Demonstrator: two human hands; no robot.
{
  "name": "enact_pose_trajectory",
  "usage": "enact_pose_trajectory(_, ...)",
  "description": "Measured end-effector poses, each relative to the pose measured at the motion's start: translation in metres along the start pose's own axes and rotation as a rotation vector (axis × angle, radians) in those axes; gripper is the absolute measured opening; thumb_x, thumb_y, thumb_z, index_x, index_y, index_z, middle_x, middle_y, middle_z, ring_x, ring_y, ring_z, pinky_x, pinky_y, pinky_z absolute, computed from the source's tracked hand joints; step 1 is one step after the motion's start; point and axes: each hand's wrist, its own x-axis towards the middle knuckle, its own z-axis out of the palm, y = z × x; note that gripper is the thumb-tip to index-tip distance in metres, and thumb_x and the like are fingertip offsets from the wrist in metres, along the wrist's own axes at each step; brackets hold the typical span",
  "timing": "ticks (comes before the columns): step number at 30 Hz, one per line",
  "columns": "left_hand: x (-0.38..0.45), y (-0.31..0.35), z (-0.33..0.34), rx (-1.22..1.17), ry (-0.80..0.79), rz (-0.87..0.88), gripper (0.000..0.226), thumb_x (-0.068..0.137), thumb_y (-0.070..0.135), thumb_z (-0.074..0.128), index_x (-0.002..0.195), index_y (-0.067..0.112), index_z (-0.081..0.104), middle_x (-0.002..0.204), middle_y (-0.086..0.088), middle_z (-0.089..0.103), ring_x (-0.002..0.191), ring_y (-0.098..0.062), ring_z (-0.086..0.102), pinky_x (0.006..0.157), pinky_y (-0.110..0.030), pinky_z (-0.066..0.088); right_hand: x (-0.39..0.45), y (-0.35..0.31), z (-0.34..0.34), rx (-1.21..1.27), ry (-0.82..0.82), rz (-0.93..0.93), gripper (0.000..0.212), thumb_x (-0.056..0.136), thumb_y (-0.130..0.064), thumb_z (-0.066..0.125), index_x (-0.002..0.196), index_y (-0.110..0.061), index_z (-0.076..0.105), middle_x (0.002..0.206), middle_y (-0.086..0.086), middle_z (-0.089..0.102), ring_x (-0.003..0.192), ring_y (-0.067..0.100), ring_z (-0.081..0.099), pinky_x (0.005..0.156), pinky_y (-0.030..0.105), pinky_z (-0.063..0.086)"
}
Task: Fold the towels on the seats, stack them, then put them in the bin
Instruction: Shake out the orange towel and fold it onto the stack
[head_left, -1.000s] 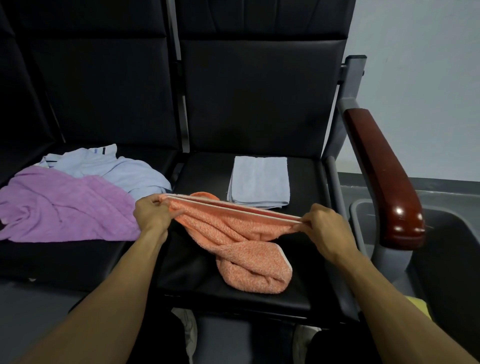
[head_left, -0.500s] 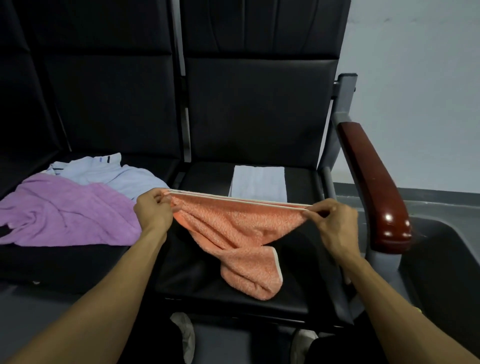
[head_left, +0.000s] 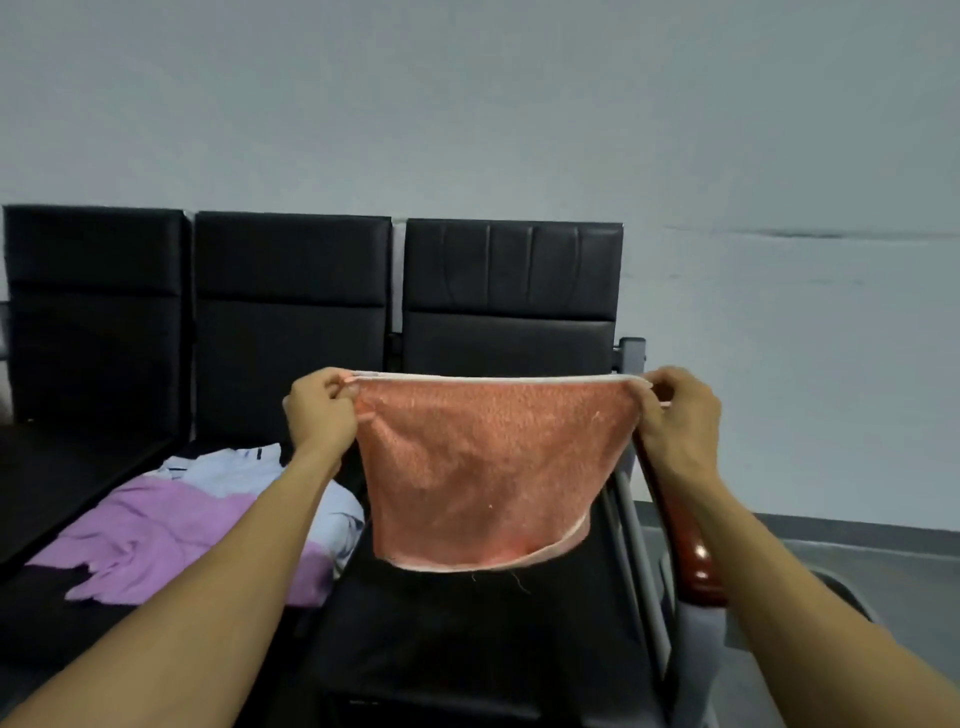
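Row of black padded seats (head_left: 291, 332) w/ backrests; crumpled purple towel (head_left: 171, 540) on middle seat, pale blue towel (head_left: 228, 467) touching it, partly beneath.

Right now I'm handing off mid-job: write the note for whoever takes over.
Left hand and right hand each pinch a top corner of the orange towel, held up spread, hanging clear of the right seat.
Purple towel and pale blue towel lie unfolded on the middle seat.
Done: any folded towel is hidden behind the orange one.
Left: fold all three, stack, bin. Bin is barely in view at the right.
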Motion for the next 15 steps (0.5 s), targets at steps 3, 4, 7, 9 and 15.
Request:
enact_pose_trajectory(3, 0.007, 0.028, -0.013, 0.069, 0.000, 0.050, 0.035, 0.093, -0.005, 0.059, 0.076, 0.025, 0.068, 0.079, 0.000, 0.069, 0.076, -0.020, 0.070, 0.075, -0.046, 0.063, 0.010, -0.025, -0.013, -0.050, -0.035, -0.046, 0.016, 0.094, -0.016, 0.062, 0.079, -0.014, 0.064, 0.074, -0.005, 0.062, 0.067, 0.007, 0.055, 0.057, 0.010, 0.036)
enact_pose_trajectory(4, 0.007, 0.034, -0.016, 0.100, -0.019, 0.069, 0.039, 0.093, -0.006, 0.058, 0.075, 0.027, 0.067, 0.079, 0.001, 0.069, 0.078, -0.022, 0.071, 0.075, -0.046, 0.063, 0.013, -0.031, -0.018, -0.046, -0.010, -0.055, 0.015, 0.095, -0.014, 0.060, 0.080, -0.013, 0.063, 0.074, -0.005, 0.061, 0.067, 0.004, 0.053, 0.056, 0.010, 0.036)
enact_pose_trajectory(7, 0.005, 0.052, -0.024, 0.170, -0.029, 0.120, 0.038, 0.091, -0.008, 0.054, 0.078, 0.024, 0.070, 0.081, -0.001, 0.071, 0.080, -0.024, 0.071, 0.072, -0.037, 0.061, 0.021, -0.046, -0.028, -0.066, 0.006, -0.069, 0.013, 0.096, -0.014, 0.059, 0.083, -0.011, 0.061, 0.076, -0.006, 0.058, 0.070, 0.011, 0.052, 0.056, 0.017, 0.033)
enact_pose_trajectory(9, 0.003, 0.059, -0.025, 0.182, -0.037, 0.150, 0.029, 0.092, -0.006, 0.055, 0.089, 0.015, 0.074, 0.085, -0.001, 0.070, 0.084, -0.021, 0.068, 0.067, -0.025, 0.052, 0.023, -0.049, -0.032, -0.056, 0.010, -0.049, 0.014, 0.098, -0.016, 0.059, 0.086, -0.009, 0.062, 0.078, -0.005, 0.058, 0.074, 0.013, 0.053, 0.057, 0.019, 0.031)
enact_pose_trajectory(15, -0.007, 0.072, -0.033, 0.174, -0.015, 0.170, 0.029, 0.094, -0.008, 0.052, 0.092, 0.015, 0.070, 0.075, 0.009, 0.060, 0.069, -0.003, 0.056, 0.054, -0.013, 0.041, 0.012, -0.050, -0.040, -0.155, -0.082, -0.095, 0.028, 0.097, -0.014, 0.059, 0.071, -0.018, 0.052, 0.067, -0.007, 0.054, 0.063, 0.011, 0.050, 0.054, 0.017, 0.032)
